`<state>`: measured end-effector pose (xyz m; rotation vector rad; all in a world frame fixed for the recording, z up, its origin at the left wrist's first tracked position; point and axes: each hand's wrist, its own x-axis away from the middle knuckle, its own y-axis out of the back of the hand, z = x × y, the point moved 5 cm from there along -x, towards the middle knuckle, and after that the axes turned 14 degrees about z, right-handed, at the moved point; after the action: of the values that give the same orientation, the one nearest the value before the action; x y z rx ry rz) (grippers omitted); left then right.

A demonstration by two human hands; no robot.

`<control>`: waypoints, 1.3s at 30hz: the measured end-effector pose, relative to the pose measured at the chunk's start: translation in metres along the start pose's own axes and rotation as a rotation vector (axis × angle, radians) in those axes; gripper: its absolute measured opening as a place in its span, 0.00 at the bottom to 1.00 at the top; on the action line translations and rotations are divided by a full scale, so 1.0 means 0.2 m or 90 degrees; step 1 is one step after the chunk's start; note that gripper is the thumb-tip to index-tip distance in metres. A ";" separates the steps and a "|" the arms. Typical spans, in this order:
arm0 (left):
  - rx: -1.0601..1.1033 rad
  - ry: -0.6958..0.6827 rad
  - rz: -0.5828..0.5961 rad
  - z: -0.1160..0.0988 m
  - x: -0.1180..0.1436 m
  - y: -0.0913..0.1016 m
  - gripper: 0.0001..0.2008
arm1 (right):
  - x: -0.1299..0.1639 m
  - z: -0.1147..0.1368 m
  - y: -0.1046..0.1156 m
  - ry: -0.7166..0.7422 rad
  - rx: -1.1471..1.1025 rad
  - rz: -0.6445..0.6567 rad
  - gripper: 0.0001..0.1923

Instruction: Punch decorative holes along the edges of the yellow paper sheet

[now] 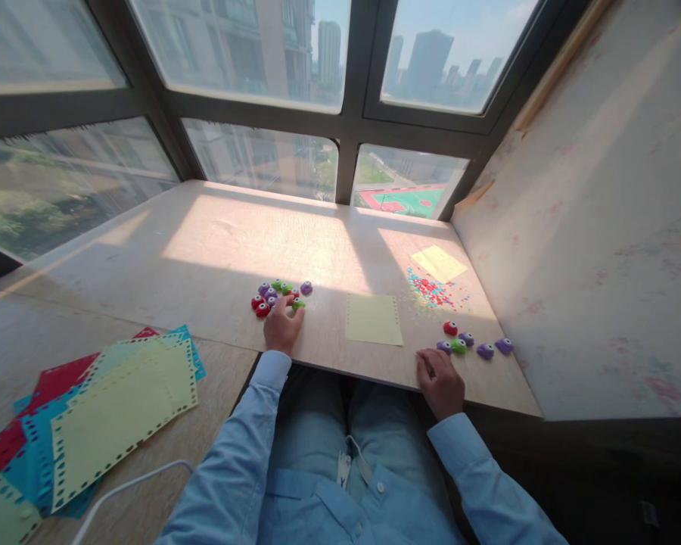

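My left hand [282, 327] is at a cluster of small craft paper punches, its thumb and forefinger closed around a green punch [298, 303] at the cluster's right side. Beside my fingers are red punches [262, 309], purple punches [270, 294] and another green punch [286, 288]. A purple punch [306, 288] sits slightly apart. At the table's front edge rests my right hand [441, 381], fingers loosely curled, nothing visible in them. Just beyond it are a purple punch [443, 347], a green punch [458, 346] and a red punch [450, 328]. Between my hands lies a pale yellow sheet [373, 319] with holes along its sides.
Red and blue paper bits [431, 289] are scattered at the right, near another yellow sheet [439, 263]. More purple punches [485, 351] lie by the papered wall [607, 250]. Overlapping hole-edged yellow, red and blue sheets [125, 401] cover the left side, near a white cable [141, 477].
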<state>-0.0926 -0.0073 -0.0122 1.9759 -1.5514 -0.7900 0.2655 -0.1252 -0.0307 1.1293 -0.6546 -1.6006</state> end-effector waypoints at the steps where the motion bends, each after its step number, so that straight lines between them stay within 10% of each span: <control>1: 0.034 -0.023 0.019 0.00 0.01 -0.01 0.16 | 0.00 0.00 0.00 -0.003 0.000 0.001 0.12; 6: 0.130 -0.102 0.135 -0.02 0.10 -0.07 0.17 | 0.00 0.00 0.00 -0.014 -0.017 0.007 0.13; 11: 0.093 -0.088 0.094 -0.02 0.17 -0.09 0.15 | -0.01 0.02 0.02 -0.051 -0.109 0.015 0.11; 18: -0.056 -0.100 0.021 -0.06 0.19 -0.12 0.13 | -0.13 0.39 -0.12 0.011 -0.276 0.211 0.13; 25: -0.096 -0.162 -0.002 -0.07 0.22 -0.12 0.11 | -0.40 0.71 -0.32 0.013 0.039 0.456 0.15; 39: -0.104 -0.171 -0.030 -0.08 0.23 -0.12 0.11 | -0.54 0.80 -0.35 0.138 0.230 0.555 0.15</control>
<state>-0.0561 -0.0465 -0.0236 1.8528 -1.5341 -1.2029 0.0941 -0.0210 0.0136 1.0325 -1.1215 -0.6239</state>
